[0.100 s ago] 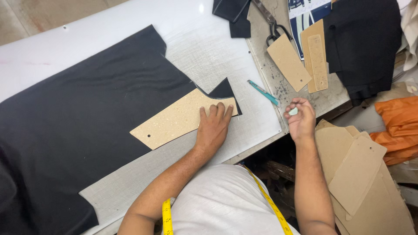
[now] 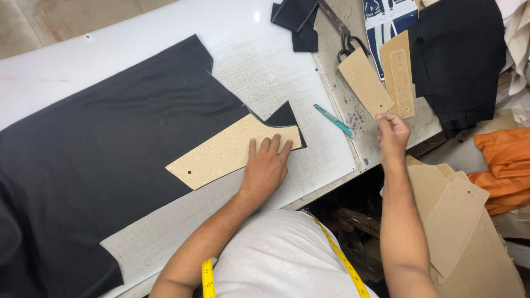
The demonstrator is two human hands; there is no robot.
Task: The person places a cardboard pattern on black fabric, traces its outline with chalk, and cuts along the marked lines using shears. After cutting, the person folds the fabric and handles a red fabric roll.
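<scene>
Left hand (image 2: 266, 165) flat, open on cardboard pattern (image 2: 221, 152) over black cloth (image 2: 110, 138); right hand (image 2: 392, 132) closed at desk (image 2: 331, 165) edge, contents unclear.

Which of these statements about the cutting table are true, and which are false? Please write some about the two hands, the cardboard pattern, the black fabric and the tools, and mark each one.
1. The left hand presses flat on the cardboard pattern piece. True.
2. The pattern piece lies on orange cloth. False: it lies on the black fabric; the orange cloth is off the table, at the right.
3. The right hand holds the scissors. False: the scissors lie apart from it on the table, and the hand is curled near the table's edge.
4. A teal marking tool lies between the two hands. True.
5. A yellow measuring tape hangs on the person. True.
</scene>
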